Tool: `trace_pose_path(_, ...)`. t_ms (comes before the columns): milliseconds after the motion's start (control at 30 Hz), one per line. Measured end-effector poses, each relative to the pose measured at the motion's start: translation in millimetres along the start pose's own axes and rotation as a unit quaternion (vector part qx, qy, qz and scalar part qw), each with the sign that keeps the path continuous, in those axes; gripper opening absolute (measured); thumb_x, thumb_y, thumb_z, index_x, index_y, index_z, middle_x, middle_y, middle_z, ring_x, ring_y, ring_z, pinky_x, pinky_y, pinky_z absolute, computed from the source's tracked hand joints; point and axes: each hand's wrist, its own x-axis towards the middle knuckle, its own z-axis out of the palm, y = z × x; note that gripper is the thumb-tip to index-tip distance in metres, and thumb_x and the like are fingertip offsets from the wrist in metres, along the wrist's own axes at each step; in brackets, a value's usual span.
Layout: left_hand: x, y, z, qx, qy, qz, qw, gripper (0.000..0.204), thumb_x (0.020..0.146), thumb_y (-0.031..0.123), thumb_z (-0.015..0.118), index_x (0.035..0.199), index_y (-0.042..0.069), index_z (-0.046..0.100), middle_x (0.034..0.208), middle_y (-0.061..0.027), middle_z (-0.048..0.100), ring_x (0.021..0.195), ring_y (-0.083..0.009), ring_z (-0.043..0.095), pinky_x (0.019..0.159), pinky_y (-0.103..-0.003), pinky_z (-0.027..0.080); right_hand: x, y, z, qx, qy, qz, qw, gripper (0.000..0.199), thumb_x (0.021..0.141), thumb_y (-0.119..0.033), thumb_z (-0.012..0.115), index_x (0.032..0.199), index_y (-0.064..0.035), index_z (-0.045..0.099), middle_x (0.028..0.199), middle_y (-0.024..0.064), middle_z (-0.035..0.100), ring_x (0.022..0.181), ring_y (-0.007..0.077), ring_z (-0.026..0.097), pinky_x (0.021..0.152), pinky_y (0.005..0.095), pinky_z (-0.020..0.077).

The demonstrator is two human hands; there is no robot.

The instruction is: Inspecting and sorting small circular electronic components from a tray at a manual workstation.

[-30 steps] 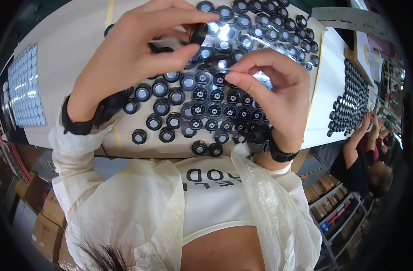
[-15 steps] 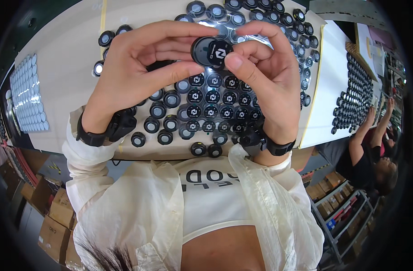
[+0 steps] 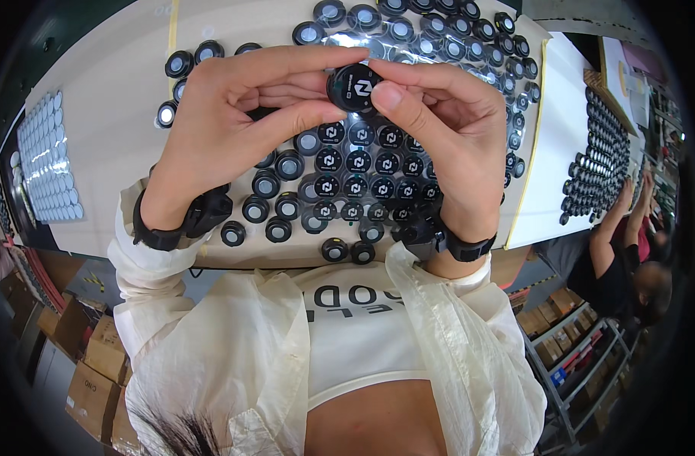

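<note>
Above the table, my left hand (image 3: pixel 229 106) is closed on a round black cap (image 3: pixel 334 95), its fingers and thumb gripping the rim. A round black sticker (image 3: pixel 355 85) with a white mark covers the cap's face. My right hand (image 3: pixel 457 129) is closed at the sticker's right side, the thumb on its face and the forefinger at the top edge. Below the hands lies a clear sheet of round black stickers (image 3: pixel 359 162) in rows. Loose black caps (image 3: pixel 265 184) with pale round centres surround the sheet.
More black caps (image 3: pixel 454 50) crowd the far table, beside a yellow tape line (image 3: pixel 543 91). A sheet of pale discs (image 3: pixel 47 163) lies at the left. On the right, another person's hands (image 3: pixel 628 196) are near a batch of black parts (image 3: pixel 594 163). Cardboard boxes (image 3: pixel 93 395) stand lower left.
The sticker, earlier offset to the right with the bare cap face showing, has moved left over the cap. My right hand's fingers have come closer together against it.
</note>
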Motion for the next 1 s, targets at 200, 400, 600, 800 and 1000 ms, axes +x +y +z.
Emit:
trace_pose_path(200, 1, 0, 2, 0.018, 0.007, -0.029, 0.999, 0.045, 0.084, -0.008, 0.069, 0.129, -0.004, 0.061, 0.119, -0.0145, 0.069, 0.098, -0.0175, 0.07, 0.088, -0.03, 0.057, 0, 3, -3, -0.029, 0.01, 0.004, 1.0, 0.019, 0.085, -0.003, 0.077, 0.104, -0.0003, 0.075, 0.084, 0.0023, 0.073, 0.066, -0.0006, 0.055, 0.057, 0.0142, 0.039)
trace_pose_path(400, 1, 1, 5, 0.052, 0.009, -0.017, 0.998, 0.043, 0.085, -0.008, 0.069, 0.128, -0.003, 0.062, 0.12, -0.0129, 0.069, 0.097, -0.0167, 0.07, 0.088, -0.029, 0.057, 1, 5, -2, -0.051, 0.019, -0.004, 0.999, 0.016, 0.085, -0.005, 0.078, 0.1, -0.0006, 0.077, 0.069, -0.0064, 0.063, 0.058, -0.002, 0.04, 0.05, 0.0167, 0.0265)
trace_pose_path(600, 1, -1, 7, 0.086, 0.028, -0.012, 0.996, 0.041, 0.086, -0.007, 0.068, 0.127, -0.001, 0.064, 0.118, -0.0127, 0.07, 0.098, -0.017, 0.07, 0.088, -0.03, 0.058, 1, 14, 0, -0.158, 0.037, -0.077, 0.984, 0.019, 0.082, -0.009, 0.08, 0.1, -0.0037, 0.077, 0.066, -0.0046, 0.062, 0.058, 0.0002, 0.043, 0.051, 0.018, 0.0306)
trace_pose_path(800, 7, -3, 9, 0.073, 0.038, -0.024, 0.996, 0.039, 0.09, -0.006, 0.064, 0.13, -0.002, 0.061, 0.12, -0.0142, 0.068, 0.107, -0.0197, 0.067, 0.093, -0.031, 0.056, 2, 15, 10, -0.37, 0.074, -0.252, 0.891, 0.022, 0.081, -0.002, 0.073, 0.103, -0.003, 0.075, 0.093, 0.0121, 0.067, 0.08, 0.0257, 0.064, 0.07, 0.033, 0.0506)
trace_pose_path(1000, 43, -2, -13, 0.064, 0.041, 0.015, 0.997, 0.037, 0.091, -0.006, 0.061, 0.128, -0.004, 0.058, 0.127, -0.0131, 0.064, 0.116, -0.0235, 0.063, 0.101, -0.033, 0.049, 8, 25, 7, -0.289, -0.015, -0.237, 0.927, 0.045, 0.088, -0.003, 0.066, 0.132, -0.0016, 0.059, 0.124, 0.0168, 0.061, 0.105, 0.0257, 0.063, 0.091, 0.0333, 0.0491)
